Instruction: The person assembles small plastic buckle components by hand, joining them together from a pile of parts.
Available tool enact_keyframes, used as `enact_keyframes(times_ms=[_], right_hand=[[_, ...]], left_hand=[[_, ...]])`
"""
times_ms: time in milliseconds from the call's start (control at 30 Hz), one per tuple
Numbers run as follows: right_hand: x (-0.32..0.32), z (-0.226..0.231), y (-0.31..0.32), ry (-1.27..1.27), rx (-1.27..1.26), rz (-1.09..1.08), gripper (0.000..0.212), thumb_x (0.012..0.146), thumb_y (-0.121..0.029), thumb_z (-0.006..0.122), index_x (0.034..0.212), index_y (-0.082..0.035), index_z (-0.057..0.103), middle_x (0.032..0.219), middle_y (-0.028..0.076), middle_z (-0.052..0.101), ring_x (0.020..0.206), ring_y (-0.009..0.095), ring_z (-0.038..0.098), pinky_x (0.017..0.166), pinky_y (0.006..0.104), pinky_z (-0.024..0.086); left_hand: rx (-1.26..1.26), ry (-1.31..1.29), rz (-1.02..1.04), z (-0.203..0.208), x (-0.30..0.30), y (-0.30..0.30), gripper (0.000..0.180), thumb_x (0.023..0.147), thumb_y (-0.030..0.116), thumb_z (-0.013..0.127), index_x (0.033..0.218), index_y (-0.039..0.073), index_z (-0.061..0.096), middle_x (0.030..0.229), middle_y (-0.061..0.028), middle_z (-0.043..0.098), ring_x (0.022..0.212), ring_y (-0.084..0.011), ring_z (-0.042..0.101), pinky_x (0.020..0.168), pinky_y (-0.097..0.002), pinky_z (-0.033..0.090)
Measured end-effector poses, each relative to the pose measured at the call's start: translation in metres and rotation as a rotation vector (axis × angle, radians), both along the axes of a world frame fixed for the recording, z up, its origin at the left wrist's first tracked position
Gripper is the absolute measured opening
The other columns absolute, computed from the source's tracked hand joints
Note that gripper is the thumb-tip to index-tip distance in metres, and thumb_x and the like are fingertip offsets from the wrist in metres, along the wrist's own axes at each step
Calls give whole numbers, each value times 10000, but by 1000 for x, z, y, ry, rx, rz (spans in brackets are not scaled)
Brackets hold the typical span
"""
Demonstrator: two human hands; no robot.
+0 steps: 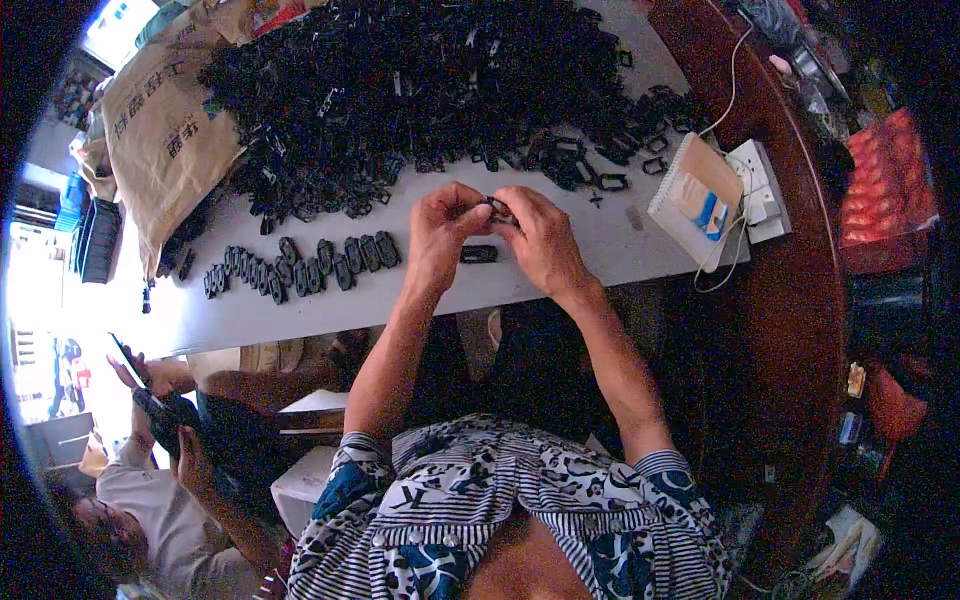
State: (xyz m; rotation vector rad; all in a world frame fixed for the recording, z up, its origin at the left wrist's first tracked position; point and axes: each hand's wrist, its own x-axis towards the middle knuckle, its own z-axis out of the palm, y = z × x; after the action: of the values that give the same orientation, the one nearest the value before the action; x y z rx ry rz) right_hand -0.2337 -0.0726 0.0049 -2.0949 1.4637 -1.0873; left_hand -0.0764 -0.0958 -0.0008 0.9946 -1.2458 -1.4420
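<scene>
Over the white table (440,290), my left hand (440,230) and my right hand (545,240) meet, fingertips together. Both are closed on a small black plastic part (494,208), mostly covered by the fingers, so its exact kind does not show. Just below them lies one oblong black plastic piece (478,254), touched by neither hand. To the left, several similar black pieces (345,268) stand close together in uneven rows. Beyond my hands spreads a large heap of loose black plastic parts (420,90), some shaped like rectangular frames.
A brown paper sack (165,130) leans at the heap's left. On the right are a spiral notebook (690,205), a white power strip (762,190) with cables, and a red patterned box (885,180). Another person (170,520) sits at the lower left, holding a phone (127,358).
</scene>
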Motion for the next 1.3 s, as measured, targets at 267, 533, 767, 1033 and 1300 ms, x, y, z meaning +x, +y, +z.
enact_keyframes(times_ms=[267,533,767,1033,1300], right_hand=[[-2,-13,-12,77,8,-30,368,723,-74,728,1055,-57,570,994,141,614,950,346,593,797,422,490],[0,-15,-7,137,-52,-80,325,620,-5,772,909,-40,628,921,90,548,874,290,596,731,380,494],[-6,-17,-5,184,44,-25,315,634,33,744,919,-18,620,914,111,542,867,312,594,728,394,492],[-16,4,-14,103,29,-78,208,789,-155,687,884,-13,568,964,162,546,854,384,606,701,468,506],[-8,-12,-43,398,15,-295,213,768,-165,718,844,-26,576,878,135,581,768,365,612,657,454,483]], left_hand=[[-416,-807,216,-22,21,2,409,667,-26,713,1060,72,653,974,-127,577,855,-293,602,723,-370,485],[-433,-874,188,-19,4,6,326,679,16,712,990,110,690,973,-91,596,906,-300,610,736,-386,492],[-439,-845,140,-13,2,10,334,692,5,686,1008,116,685,964,-91,588,892,-305,607,729,-389,493],[-569,-815,41,-9,6,23,340,689,-63,549,954,87,699,985,-121,582,938,-344,554,792,-410,481],[-515,-802,71,-4,2,17,344,698,-51,555,992,79,679,973,-135,594,905,-338,574,774,-422,486]])
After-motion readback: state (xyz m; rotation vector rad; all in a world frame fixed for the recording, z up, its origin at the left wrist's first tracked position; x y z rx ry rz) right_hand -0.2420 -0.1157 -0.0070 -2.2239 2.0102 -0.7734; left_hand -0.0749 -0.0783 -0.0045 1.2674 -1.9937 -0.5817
